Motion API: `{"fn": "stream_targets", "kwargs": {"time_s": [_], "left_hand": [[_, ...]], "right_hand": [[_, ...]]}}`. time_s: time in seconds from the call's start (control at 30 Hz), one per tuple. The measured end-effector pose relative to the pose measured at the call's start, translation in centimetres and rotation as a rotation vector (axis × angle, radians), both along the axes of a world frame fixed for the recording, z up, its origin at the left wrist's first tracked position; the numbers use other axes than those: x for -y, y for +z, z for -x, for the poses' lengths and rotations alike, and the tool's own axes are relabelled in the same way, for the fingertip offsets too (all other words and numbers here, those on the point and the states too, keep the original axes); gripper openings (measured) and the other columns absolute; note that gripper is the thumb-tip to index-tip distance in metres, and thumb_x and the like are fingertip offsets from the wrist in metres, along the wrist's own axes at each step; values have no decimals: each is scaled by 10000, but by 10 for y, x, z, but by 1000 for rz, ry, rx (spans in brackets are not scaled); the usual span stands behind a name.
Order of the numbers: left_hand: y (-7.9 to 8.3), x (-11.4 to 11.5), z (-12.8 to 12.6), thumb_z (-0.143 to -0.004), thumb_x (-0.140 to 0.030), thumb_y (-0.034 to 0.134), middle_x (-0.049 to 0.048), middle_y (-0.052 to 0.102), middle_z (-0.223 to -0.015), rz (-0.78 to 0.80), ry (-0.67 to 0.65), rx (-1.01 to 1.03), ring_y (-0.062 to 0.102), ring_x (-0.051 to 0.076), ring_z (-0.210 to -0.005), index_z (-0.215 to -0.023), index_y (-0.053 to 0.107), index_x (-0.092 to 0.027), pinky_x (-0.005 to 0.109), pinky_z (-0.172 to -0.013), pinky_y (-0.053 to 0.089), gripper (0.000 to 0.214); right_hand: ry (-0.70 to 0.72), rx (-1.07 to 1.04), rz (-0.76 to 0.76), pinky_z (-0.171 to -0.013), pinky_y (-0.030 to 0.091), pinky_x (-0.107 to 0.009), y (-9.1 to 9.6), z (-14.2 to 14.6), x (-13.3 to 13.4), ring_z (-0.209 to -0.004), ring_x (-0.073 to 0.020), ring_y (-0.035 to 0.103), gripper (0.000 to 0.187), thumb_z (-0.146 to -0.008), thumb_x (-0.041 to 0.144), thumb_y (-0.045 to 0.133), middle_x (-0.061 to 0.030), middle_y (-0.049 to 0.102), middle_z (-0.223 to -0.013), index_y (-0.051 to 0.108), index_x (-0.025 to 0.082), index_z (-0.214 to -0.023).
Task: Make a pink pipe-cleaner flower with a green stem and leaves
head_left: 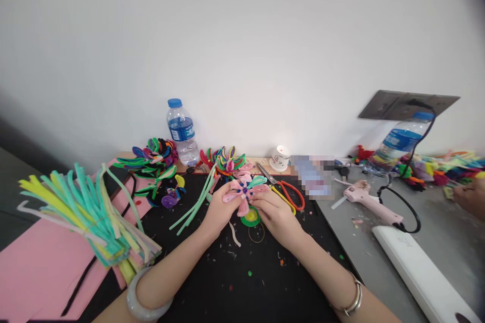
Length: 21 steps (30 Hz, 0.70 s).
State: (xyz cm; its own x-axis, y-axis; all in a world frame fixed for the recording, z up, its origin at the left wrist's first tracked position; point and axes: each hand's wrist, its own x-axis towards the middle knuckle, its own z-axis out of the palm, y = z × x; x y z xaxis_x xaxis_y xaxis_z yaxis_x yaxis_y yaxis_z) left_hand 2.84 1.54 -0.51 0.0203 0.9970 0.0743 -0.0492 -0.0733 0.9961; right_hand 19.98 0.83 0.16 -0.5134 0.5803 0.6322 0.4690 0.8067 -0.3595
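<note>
Both my hands hold a pink pipe-cleaner flower (pixel 243 193) with a dark blue centre and one green petal, just above the black work surface. My left hand (pixel 220 212) pinches its left side, and my right hand (pixel 278 214) grips the right petals; its fingertips are partly hidden. Below the flower lies a round green and yellow piece (pixel 250 217), close to my right fingers. A thin ring (pixel 256 233) and a pale pipe-cleaner strip (pixel 235 235) rest nearby. Scissors with red-orange handles (pixel 291 195) lie just beyond my right hand.
A pipe-cleaner bundle (pixel 87 217) lies left on pink sheets (pixel 34 267). Coiled pipe-cleaner pieces (pixel 151 156), a water bottle (pixel 182 133) and a paper cup (pixel 280 159) line the wall. Right are a glue gun (pixel 373 204), a white case (pixel 420 272) and another person's hand (pixel 472 198).
</note>
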Motion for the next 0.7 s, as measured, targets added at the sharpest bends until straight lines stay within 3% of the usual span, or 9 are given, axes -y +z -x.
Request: {"fn": "stream_targets", "kwargs": {"time_s": [0.3,0.5,0.7], "left_hand": [[-7,-2,0,-701,-248,628,-3,581,-650,129,-38,104,509,103,-589,-736,585,-139,200,-560,402,123],[-5,-1,0,-706,-254,625,19,618,-763,174,-92,153,574,144,-723,-821,570,-151,249,-669,458,165],[-5,-1,1,-710,-274,636,7,600,-722,173,-92,155,557,133,-688,-826,562,-151,248,-655,455,185]], "right_hand": [[-2,41,52,-927,453,-370,2,1,0,-1020,-185,547,228,-861,74,429,-84,627,-991,614,168,-956],[-6,35,31,-934,451,-370,1,0,-1,-1033,-186,545,221,-861,77,434,-84,632,-983,617,164,-949],[-10,41,43,-926,453,-367,2,0,0,-1022,-183,546,220,-862,78,433,-80,631,-980,616,167,-945]]}}
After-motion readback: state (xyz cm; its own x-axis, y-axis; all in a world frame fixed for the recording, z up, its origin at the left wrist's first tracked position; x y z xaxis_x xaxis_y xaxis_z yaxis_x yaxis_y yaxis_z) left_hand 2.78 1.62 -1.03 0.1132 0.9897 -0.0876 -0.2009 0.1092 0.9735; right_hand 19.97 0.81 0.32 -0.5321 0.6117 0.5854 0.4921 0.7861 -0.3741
